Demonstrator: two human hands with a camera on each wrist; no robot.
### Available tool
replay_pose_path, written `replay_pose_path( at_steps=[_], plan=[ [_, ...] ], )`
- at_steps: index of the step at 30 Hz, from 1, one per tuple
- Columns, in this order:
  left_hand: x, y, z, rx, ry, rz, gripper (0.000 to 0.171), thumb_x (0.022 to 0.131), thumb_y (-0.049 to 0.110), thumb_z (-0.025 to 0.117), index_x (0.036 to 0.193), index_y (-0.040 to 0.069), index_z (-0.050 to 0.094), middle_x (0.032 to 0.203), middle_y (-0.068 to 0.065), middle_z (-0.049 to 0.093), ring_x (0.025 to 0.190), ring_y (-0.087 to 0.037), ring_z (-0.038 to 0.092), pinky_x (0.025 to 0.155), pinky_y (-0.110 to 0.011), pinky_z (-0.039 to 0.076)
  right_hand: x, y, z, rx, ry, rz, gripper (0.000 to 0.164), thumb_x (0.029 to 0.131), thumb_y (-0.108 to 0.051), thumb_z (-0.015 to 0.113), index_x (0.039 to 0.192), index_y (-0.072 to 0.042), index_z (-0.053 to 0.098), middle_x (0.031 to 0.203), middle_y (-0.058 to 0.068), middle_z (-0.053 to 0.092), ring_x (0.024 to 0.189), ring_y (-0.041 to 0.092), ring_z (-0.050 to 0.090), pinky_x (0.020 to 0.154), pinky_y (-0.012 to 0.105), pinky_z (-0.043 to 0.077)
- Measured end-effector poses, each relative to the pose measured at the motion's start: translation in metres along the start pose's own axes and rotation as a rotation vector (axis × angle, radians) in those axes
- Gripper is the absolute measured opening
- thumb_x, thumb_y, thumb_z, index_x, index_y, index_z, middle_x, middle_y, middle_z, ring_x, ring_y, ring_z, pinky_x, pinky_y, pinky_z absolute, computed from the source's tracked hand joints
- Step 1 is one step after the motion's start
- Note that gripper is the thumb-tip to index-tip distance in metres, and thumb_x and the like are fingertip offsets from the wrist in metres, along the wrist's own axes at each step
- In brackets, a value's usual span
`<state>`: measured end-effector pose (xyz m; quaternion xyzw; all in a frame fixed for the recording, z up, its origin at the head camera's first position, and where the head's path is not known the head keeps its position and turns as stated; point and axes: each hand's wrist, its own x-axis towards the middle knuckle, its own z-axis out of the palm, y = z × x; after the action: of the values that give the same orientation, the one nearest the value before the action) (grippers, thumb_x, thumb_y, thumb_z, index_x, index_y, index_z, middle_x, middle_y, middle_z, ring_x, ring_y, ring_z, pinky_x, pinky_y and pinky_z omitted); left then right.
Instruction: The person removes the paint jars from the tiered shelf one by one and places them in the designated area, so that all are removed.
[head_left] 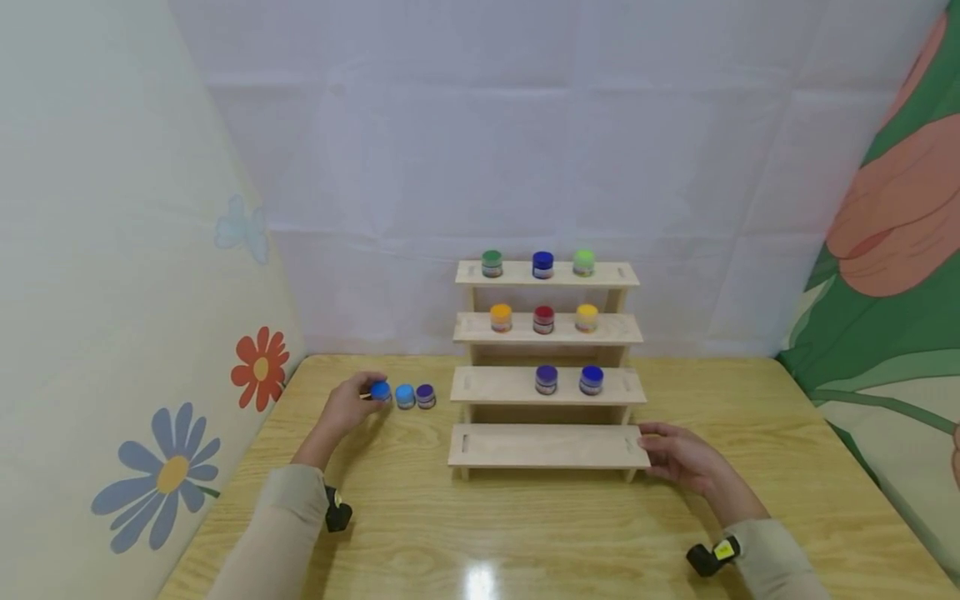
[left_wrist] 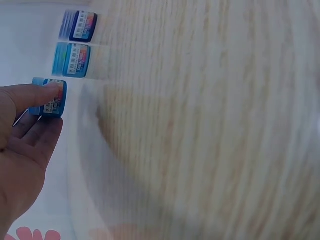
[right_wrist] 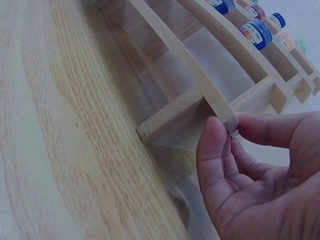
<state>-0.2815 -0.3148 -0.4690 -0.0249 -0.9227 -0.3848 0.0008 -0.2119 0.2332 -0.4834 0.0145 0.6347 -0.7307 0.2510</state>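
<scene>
My left hand (head_left: 351,405) pinches a blue paint jar (head_left: 381,392) between thumb and fingers, at the left end of a short row on the table. Beside it stand a light blue jar (head_left: 405,397) and a dark purple jar (head_left: 426,397), both upright. In the left wrist view the thumb lies across the label of the held jar (left_wrist: 56,102). My right hand (head_left: 682,457) grips the right end of the lowest board of a wooden step shelf (head_left: 547,446), thumb and fingers on opposite faces of the board (right_wrist: 220,107).
Three jars, green, blue and light green (head_left: 583,263), stand on the top step. Below are orange, dark red (head_left: 543,320) and yellow ones. The third step holds a purple jar (head_left: 547,380) and a blue jar (head_left: 592,381). A white cloth (head_left: 525,150) hangs behind the table.
</scene>
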Motion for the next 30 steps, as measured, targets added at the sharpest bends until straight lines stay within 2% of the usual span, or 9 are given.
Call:
replay_pose_path(
  at_steps=[6,24,30],
  plan=[
    [0.001,-0.006,0.004,0.001,-0.001,-0.025,0.044,0.096,0.000,0.065,0.137,-0.007,0.053,0.140,-0.033,0.053,0.129,-0.050,0.051,0.106,-0.058,0.047,0.000,0.000,0.001,-0.015,0.007,0.004,0.058,0.102,-0.010,0.057,0.149,0.011,0.030,0.095,0.000,0.071,0.083,0.012,0.068,0.068,0.023,0.059],
    [0.002,-0.012,0.010,-0.015,-0.012,-0.063,0.045,0.097,0.002,0.064,0.140,-0.007,0.051,0.142,-0.033,0.051,0.130,-0.049,0.050,0.107,-0.057,0.047,-0.001,-0.001,0.002,-0.006,0.004,0.005,0.048,0.101,-0.009,0.057,0.143,0.007,0.039,0.094,0.001,0.071,0.082,0.012,0.068,0.068,0.023,0.059],
    [0.003,-0.009,0.008,-0.031,-0.019,-0.060,0.050,0.098,0.005,0.064,0.144,-0.006,0.047,0.146,-0.031,0.048,0.134,-0.048,0.046,0.110,-0.057,0.044,0.000,-0.001,0.002,-0.028,0.033,0.014,0.058,0.101,-0.010,0.058,0.148,0.010,0.031,0.095,0.000,0.071,0.084,0.012,0.068,0.069,0.024,0.059]
  ],
)
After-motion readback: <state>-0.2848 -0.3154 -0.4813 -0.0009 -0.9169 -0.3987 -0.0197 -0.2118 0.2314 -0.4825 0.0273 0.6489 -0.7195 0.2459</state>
